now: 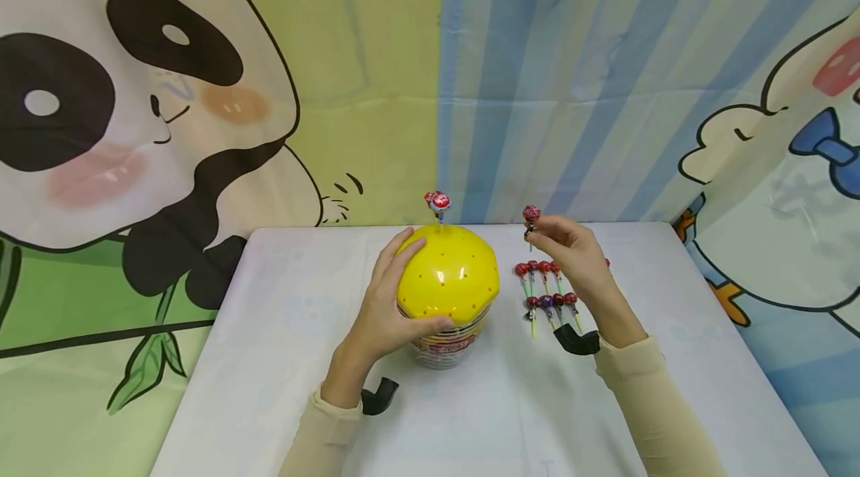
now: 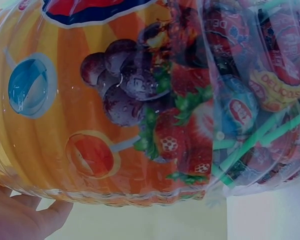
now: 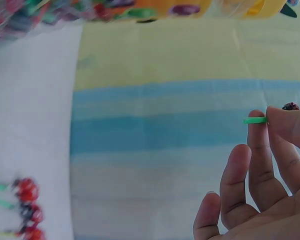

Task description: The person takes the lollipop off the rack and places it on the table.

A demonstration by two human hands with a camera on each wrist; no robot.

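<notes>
A clear candy jar [image 1: 443,354] with a domed yellow lid [image 1: 449,275] stands upright on the table. Small holes dot the lid, and one lollipop [image 1: 440,202] with a red and pale blue wrapper sticks up from its top. My left hand [image 1: 386,316] grips the lid's left side, thumb in front and fingers behind. In the left wrist view, fruit pictures cover the jar's label [image 2: 115,95], with wrapped lollipops visible inside. Right of the jar, my right hand [image 1: 581,260] pinches a dark red lollipop [image 1: 531,213], head up, by its green stick [image 3: 254,120].
Several lollipops lie in two rows on the white table, a back row [image 1: 543,267] and a front row [image 1: 546,301], below my right hand, which partly hides them. Printed cloth with a panda [image 1: 175,126] and blue stripes hangs behind the table.
</notes>
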